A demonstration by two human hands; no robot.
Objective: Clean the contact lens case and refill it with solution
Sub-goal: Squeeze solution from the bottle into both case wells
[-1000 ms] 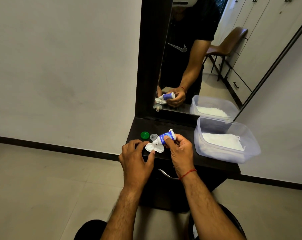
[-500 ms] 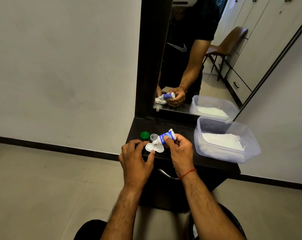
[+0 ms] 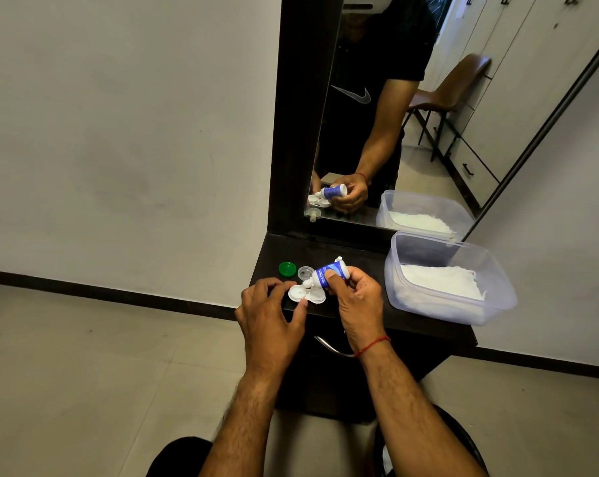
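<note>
Nearest me, both forearms reach in over the floor to the counter (image 3: 329,251).

- Left hand (image 3: 270,315): thumb and forefinger pinch the rim of the case (image 3: 306,294) and steady it flat at the counter's front edge.
- Right hand (image 3: 358,301): fingers wrapped round the bottle (image 3: 329,271), which is tipped nozzle-down over the case's left well.
- Just behind the case: green cap (image 3: 287,269) and clear cap (image 3: 305,271), both off and lying on the counter.
- Right of these, apart: tub (image 3: 428,306) with white wipes or tissue inside.
- Far: mirror (image 3: 377,98) showing the same grip.

My read is that the refill step is in hand. I cannot tell whether either well holds liquid, or whether the cleaning is done. What's left is to fill both wells, put the bottle down and screw the caps on.
</note>
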